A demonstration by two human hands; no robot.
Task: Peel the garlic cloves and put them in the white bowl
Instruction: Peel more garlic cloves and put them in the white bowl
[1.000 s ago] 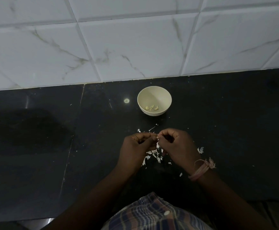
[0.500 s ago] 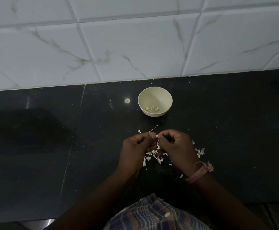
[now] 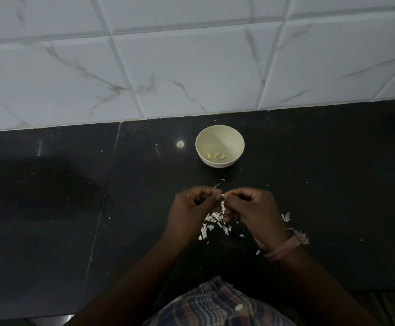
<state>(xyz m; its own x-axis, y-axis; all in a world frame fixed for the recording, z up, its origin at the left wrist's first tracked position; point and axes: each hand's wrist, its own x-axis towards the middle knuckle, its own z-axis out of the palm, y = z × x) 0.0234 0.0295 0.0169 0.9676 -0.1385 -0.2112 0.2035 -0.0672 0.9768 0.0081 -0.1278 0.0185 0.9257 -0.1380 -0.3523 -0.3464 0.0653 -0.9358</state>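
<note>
A small white bowl [image 3: 219,140] stands on the black counter and holds several peeled garlic cloves [image 3: 216,156]. Below it, my left hand [image 3: 191,209] and my right hand [image 3: 253,210] meet fingertip to fingertip over the counter. Together they pinch a small pale garlic clove [image 3: 223,196], of which only a tip shows between the fingers. A strip of white skin [image 3: 223,205] hangs from it. Loose white peelings [image 3: 211,222] lie scattered on the counter under and between the hands.
The black stone counter [image 3: 74,208] ends at a white marble-look tiled wall [image 3: 191,67] behind the bowl. More skin scraps [image 3: 286,216] lie right of my right hand. A pink thread band [image 3: 285,248] circles my right wrist. A checked shirt [image 3: 215,307] fills the bottom edge.
Both hands stay together on the clove at the same spot, with only small finger shifts. The bowl has not moved.
</note>
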